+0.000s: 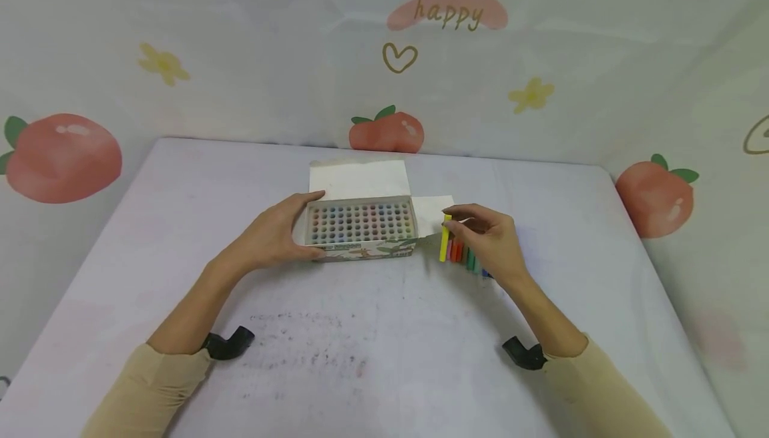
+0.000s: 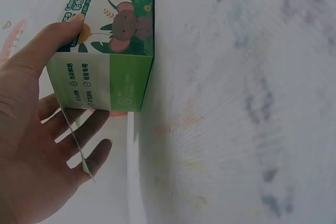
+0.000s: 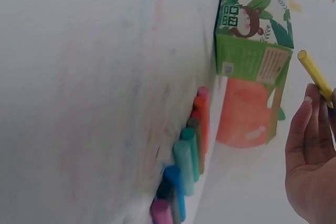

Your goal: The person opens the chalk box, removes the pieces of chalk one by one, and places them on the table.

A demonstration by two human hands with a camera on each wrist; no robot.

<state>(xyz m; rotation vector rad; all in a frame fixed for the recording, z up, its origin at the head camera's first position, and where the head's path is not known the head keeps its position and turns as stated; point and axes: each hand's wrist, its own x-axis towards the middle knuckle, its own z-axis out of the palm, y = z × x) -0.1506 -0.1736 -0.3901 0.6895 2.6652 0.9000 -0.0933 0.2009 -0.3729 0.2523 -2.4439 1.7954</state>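
An open cardboard chalk box [image 1: 369, 250] with cartoon animals on its front stands on the table, its top filled with rows of coloured round ends. My left hand [image 1: 270, 234] grips the box's left end, thumb [image 2: 71, 30] on the front face and fingers toward the back. A side flap crosses those fingers in the left wrist view. To the right of the box, my right hand [image 1: 495, 238] pinches a yellow chalk stick [image 1: 445, 241], held nearly upright in the head view. Several loose chalk sticks [image 3: 184, 166] in pink, orange, green and blue lie in a row near that hand.
The box's white lid [image 1: 358, 179] is folded back behind it, and a white side flap [image 1: 434, 214] sticks out on its right. Dark smudges [image 1: 312, 344] mark the white table [image 1: 384, 398] in front. A printed cloth [image 1: 270, 57] hangs behind.
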